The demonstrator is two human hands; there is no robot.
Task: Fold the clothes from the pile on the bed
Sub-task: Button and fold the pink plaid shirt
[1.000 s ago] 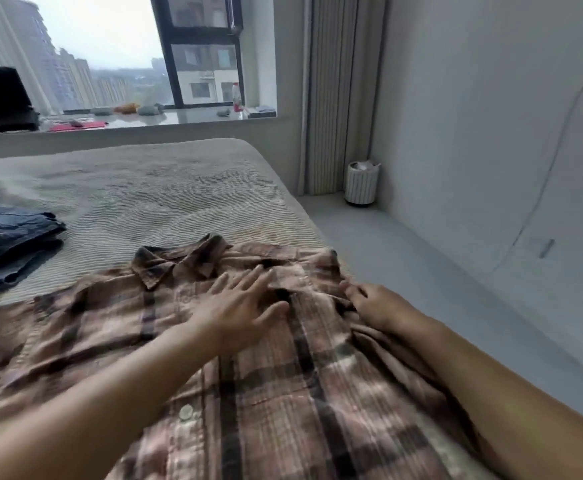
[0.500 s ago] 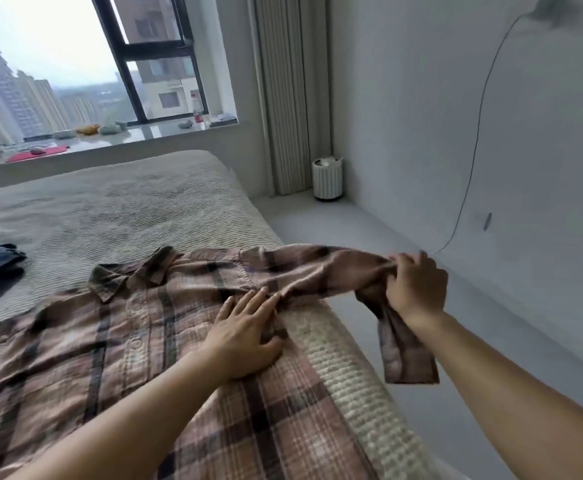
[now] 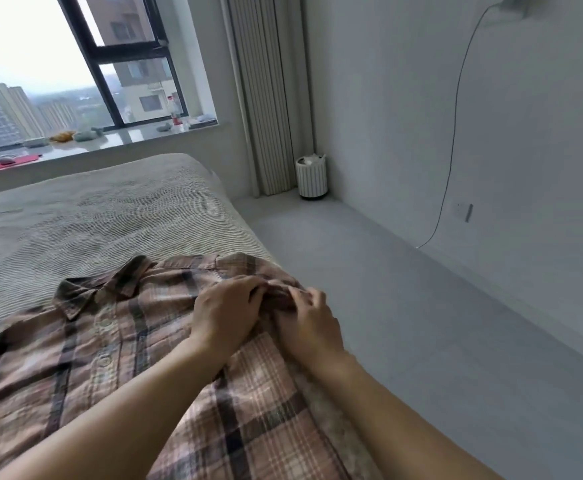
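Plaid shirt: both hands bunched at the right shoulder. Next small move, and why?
Probably lay the sleeve back across the plaid shirt and flatten it. Left hand and right hand both pinch gathered fabric at the bed's edge, the collar lies flat and the front is buttoned, so the body looks ready for the sleeve fold.

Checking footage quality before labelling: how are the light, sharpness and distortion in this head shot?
Head view: the sky in the window is blown out white; the curtain and wall lines bow from the wide lens; the room is dim and grey; the shirt and hands are a little soft.
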